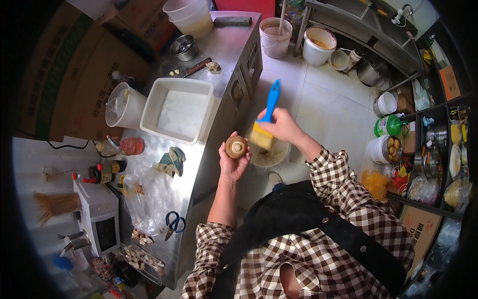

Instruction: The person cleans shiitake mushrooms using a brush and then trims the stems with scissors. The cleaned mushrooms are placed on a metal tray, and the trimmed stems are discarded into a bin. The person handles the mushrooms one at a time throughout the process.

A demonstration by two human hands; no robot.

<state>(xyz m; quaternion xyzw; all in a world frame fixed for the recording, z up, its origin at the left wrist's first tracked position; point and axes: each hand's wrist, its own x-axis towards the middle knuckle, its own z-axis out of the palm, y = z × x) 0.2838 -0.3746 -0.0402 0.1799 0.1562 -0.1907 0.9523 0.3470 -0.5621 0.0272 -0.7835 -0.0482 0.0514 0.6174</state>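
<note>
In my left hand rests a round brown mushroom, its gills and pale cut stem turned up toward me. My right hand grips a flat brush with a blue handle and a yellow ferrule. The pale bristles look blurred and point down, just right of the mushroom and apart from it. Below the brush, a lined bin on the floor holds pale scraps. Left of my hands, a white plastic tub with a wet-looking bottom stands on the steel table.
On the table lie scissors, a green cloth, a clear plastic bag, a knife and a tray of mushroom pieces. White buckets stand on the floor ahead. Loaded shelves line the right side.
</note>
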